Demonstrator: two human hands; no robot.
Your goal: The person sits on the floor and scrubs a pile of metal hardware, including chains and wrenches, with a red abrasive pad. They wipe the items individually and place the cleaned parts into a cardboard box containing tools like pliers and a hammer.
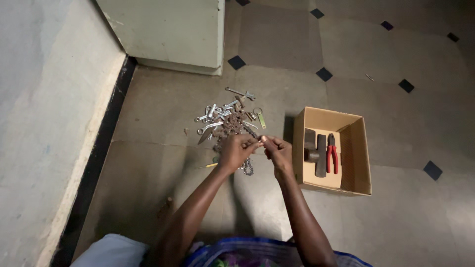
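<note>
Mostly level: small metal piece [261,139] pinched between both hands, left hand [236,151] & right hand [278,150] fingers clamped on its ends; axis runs left-right, above tool pile [227,121].

tool pile [227,118] left of cardboard box [354,185], pliers [332,153] and hammer [316,151] inside

Below you, the floor [386,49] is grey tile with small dark diamond insets. On it lie a heap of spanners and rusty metal parts [227,121] and, just to its right, an open cardboard box [354,148].
</note>
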